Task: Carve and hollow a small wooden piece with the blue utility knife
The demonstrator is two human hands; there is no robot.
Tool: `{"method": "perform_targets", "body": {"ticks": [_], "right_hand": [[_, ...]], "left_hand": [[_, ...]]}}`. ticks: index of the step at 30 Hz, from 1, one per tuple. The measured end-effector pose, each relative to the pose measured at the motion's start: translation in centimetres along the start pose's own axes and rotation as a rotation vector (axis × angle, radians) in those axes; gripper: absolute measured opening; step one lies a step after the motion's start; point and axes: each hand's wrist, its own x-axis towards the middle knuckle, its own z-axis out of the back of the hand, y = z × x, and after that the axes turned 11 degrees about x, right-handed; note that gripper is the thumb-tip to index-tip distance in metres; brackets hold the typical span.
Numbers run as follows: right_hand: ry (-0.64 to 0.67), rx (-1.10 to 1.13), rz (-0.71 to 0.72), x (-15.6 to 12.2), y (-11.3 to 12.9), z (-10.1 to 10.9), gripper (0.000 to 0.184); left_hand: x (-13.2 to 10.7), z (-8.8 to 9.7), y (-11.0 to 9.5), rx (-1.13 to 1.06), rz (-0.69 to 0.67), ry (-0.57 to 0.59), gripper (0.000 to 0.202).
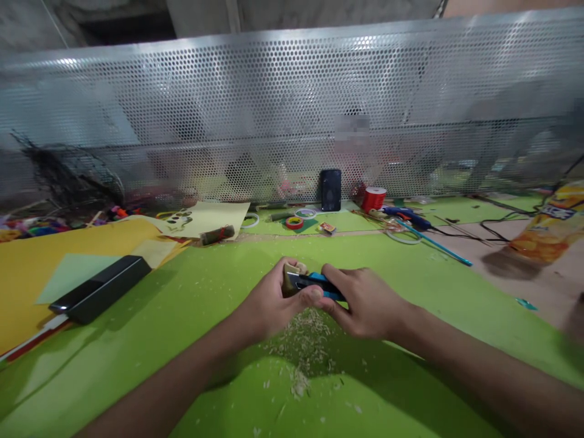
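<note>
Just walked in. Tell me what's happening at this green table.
A person is working over a green sheet with both bare hands. The left hand grips a small tan piece, and the right hand holds a blue and black cutter against it. A pile of pale shavings lies on the sheet right below the hands. A black phone rests to the left on yellow paper, and a red spool stands by the perforated metal screen at the back.

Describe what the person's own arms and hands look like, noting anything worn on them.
Both forearms are bare all the way to the bottom edge of the picture: no sleeves show. The left hand and right hand wear no gloves, and no rings, watch or bands are visible. Nothing is marked on them.
</note>
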Motion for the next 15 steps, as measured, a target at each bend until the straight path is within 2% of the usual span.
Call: {"method": "perform_targets", "body": {"ticks": [8, 15], "right_hand": [[-0.006, 0.002, 0.012, -0.28, 0.34, 0.00, 0.034], [-0.028, 0.022, -0.020, -0.12, 0.24, 0.15, 0.033]], "left_hand": [[-0.50, 0.96, 0.05, 0.044, -0.080, 0.102, 0.051], [0.11, 0.58, 0.77, 0.006, -0.068, 0.065, 0.049]]}}
